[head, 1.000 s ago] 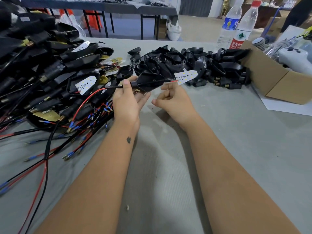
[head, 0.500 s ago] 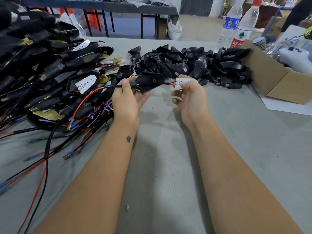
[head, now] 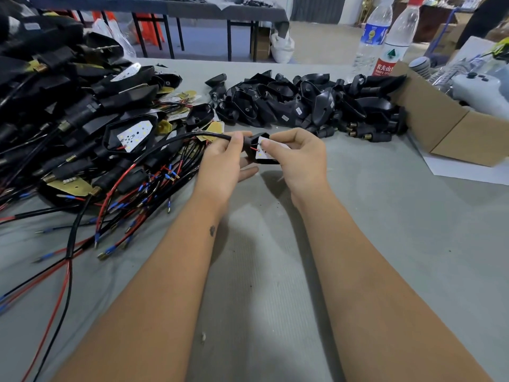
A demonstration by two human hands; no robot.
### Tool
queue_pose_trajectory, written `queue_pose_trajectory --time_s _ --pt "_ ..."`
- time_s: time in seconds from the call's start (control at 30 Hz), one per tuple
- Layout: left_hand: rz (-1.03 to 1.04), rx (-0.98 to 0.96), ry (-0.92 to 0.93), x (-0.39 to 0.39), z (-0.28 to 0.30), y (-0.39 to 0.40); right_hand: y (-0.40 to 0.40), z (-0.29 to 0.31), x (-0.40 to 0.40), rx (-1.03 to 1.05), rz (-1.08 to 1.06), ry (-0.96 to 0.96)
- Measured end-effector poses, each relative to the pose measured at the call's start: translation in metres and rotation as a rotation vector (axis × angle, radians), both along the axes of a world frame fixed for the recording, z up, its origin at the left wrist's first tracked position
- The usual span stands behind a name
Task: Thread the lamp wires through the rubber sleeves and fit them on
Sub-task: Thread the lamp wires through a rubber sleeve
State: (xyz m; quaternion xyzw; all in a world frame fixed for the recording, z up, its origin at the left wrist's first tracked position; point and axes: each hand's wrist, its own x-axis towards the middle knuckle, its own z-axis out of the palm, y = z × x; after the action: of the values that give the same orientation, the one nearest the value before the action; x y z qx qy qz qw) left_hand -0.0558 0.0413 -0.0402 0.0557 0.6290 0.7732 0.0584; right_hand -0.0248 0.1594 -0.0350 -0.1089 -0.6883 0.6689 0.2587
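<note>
While both hands meet above the grey table, items run as follows, left to right. Finished stock: wired lamp units heaped well to the left of the grip, red and black leads trailing toward the near edge, apparently set aside as done. Wire: a black sheathed lead arching from that heap into the left hand. Left hand: thumb and forefinger pinch the lead just where it enters the rubber sleeve, likely to hold it taut against pulling. Rubber sleeve: black, held between the two hands, clear of the table. LED board: white, touching the sleeve's mouth, a red wire showing beside it. Right hand: fingertips pinch the board, seemingly seating it into the sleeve. Empty sleeves: a black pile beyond the grip, within reach for the next pick. Cardboard box and water bottles: far right, apart from the work.
</note>
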Motion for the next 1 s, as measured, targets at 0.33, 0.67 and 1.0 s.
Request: queue_pose_trajectory --time_s 0.33,0.67,1.0 --pt "0.113 -0.041 0.036 0.001 0.001 0.0 -0.007 -0.003 -0.001 0.468 -0.113 -0.039" --pt "0.169 -0.147 0.073 -0.005 0.0 -0.003 -0.006 -0.005 -0.001 0.51 0.138 -0.12" --pt "-0.371 -0.452 0.134 0.022 0.015 0.003 0.002 0.008 0.002 -0.259 0.282 -0.1"
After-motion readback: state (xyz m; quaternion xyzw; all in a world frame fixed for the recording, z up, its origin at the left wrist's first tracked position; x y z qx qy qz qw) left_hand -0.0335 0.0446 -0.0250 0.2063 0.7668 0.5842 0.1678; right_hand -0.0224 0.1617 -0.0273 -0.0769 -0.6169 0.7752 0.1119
